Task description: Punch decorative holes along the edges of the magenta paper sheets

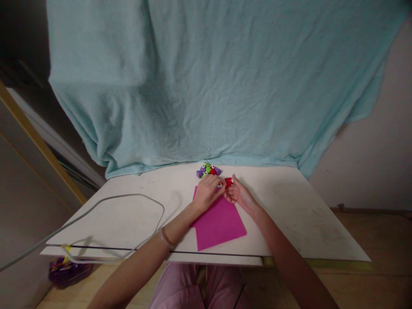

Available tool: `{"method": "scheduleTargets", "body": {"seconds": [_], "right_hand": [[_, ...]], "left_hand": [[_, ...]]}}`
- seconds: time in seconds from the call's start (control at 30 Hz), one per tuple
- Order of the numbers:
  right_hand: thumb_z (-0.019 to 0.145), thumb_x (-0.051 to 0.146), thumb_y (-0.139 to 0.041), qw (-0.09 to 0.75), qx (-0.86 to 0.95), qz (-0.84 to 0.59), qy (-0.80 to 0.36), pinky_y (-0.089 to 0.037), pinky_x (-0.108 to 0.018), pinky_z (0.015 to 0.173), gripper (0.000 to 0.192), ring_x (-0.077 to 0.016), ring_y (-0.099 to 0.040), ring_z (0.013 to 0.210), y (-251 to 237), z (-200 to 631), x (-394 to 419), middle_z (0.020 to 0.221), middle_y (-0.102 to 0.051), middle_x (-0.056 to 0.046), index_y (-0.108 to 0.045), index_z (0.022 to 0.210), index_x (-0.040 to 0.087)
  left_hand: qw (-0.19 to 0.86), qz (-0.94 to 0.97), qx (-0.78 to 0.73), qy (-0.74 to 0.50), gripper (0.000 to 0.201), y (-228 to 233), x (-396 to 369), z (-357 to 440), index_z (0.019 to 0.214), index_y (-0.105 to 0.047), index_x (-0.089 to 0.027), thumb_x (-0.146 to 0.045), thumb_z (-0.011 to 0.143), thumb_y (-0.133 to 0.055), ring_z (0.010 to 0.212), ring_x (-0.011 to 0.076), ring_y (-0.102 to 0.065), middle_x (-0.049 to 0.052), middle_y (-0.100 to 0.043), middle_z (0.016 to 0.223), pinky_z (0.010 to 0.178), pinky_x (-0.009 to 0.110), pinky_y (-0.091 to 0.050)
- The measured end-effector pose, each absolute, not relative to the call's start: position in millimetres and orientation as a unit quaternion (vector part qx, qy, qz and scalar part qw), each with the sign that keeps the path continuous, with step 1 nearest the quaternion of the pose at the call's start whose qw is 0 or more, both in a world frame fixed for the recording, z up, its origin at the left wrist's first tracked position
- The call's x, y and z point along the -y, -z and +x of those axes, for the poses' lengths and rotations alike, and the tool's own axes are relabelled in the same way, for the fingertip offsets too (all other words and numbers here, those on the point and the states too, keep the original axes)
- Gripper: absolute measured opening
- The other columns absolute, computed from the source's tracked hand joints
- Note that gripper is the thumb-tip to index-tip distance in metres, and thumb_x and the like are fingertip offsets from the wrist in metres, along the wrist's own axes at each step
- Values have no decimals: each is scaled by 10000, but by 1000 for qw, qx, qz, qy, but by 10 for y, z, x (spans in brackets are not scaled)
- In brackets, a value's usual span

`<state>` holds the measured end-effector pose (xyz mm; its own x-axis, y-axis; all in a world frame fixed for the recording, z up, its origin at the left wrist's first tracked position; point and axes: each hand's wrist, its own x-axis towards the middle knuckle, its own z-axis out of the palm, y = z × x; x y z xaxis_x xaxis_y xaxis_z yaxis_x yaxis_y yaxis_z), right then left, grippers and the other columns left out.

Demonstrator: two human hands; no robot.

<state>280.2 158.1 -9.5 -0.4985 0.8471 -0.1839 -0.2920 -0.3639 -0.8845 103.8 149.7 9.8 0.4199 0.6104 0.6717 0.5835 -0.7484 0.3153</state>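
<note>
My left hand (208, 192) and my right hand (238, 194) meet near the far edge of a white table (289, 214), above the top of a magenta paper sheet (218, 223). Between the fingertips of both hands sits a small red folded paper piece (228, 182), pinched from both sides. Just behind the hands lies a small cluster of folded paper figures (208, 170) in purple, green and red with googly eyes.
A light blue cloth (209, 81) hangs behind the table. A grey cable (128, 198) loops over the table's left part and off its front edge. A purple bag (66, 271) lies on the wooden floor at lower left.
</note>
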Motion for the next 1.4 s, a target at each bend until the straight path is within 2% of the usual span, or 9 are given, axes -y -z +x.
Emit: {"method": "scheduleTargets", "body": {"seconds": [0.2, 0.43, 0.73, 0.97, 1.07, 1.17, 1.3, 1.4], "right_hand": [[891, 691, -291, 382, 413, -343, -752, -262, -203, 395, 654, -111, -486, 444, 100, 2831, -1596, 616, -603, -58, -627, 829, 133], [895, 658, -319, 427, 398, -322, -746, -244, -214, 388, 569, -124, -453, 418, 104, 2895, -1629, 556, -564, -21, -607, 917, 167], [919, 568, -351, 487, 395, -262, -734, -262, -235, 419, 491, -122, -381, 411, -77, 3080, -1629, 491, -471, 1, -624, 853, 165], [921, 477, -369, 618, 334, -243, -669, -263, -234, 419, 409, -122, -336, 430, -165, 3446, -1686, 506, -410, 13, -613, 800, 171], [903, 476, -374, 643, 285, -268, -659, -269, -239, 412, 394, -127, -322, 431, -130, 3516, -1713, 502, -380, 17, -597, 765, 181], [879, 500, -381, 649, 267, -298, -647, -277, -246, 406, 387, -132, -318, 429, -103, 3526, -1720, 502, -357, 22, -577, 741, 195], [862, 527, -374, 646, 273, -323, -635, -291, -251, 404, 401, -132, -319, 423, -73, 3536, -1728, 499, -353, 25, -573, 732, 203], [860, 529, -369, 652, 263, -324, -633, -278, -242, 394, 409, -129, -313, 416, -42, 3563, -1748, 491, -351, 26, -578, 730, 203]], "left_hand": [[70, 806, -363, -462, 146, -81, -1483, 1043, 918, -621, -185, -301, 899, -534, 830, 185, -573, 57, -627, 843, 795, 320, -428], [170, 735, -395, -523, 142, -10, -1565, 1030, 878, -629, -183, -305, 871, -556, 790, 158, -586, 44, -642, 851, 773, 278, -452], [191, 780, -401, -442, 86, -20, -1902, 1408, 851, -647, -173, -222, 821, -582, 769, 150, -600, 26, -672, 838, 739, 249, -451], [191, 841, -345, -371, 215, -87, -2003, 1532, 973, -660, -197, -196, 890, -462, 916, 161, -615, 40, -687, 992, 837, 266, -441], [212, 828, -365, -370, 185, -81, -1928, 1352, 1017, -616, -194, -253, 880, -506, 767, 141, -600, 29, -671, 916, 710, 248, -447], [256, 838, -374, -302, 253, -45, -1876, 1154, 981, -609, -175, -357, 806, -625, 639, 130, -552, 17, -638, 800, 599, 236, -418], [277, 848, -384, -238, 338, 70, -1860, 1026, 912, -634, -168, -411, 697, -727, 660, 137, -542, 26, -627, 810, 592, 233, -403], [270, 855, -379, -231, 265, 161, -1867, 1036, 846, -654, -171, -397, 716, -704, 655, 135, -535, 23, -623, 779, 586, 226, -390]]}}
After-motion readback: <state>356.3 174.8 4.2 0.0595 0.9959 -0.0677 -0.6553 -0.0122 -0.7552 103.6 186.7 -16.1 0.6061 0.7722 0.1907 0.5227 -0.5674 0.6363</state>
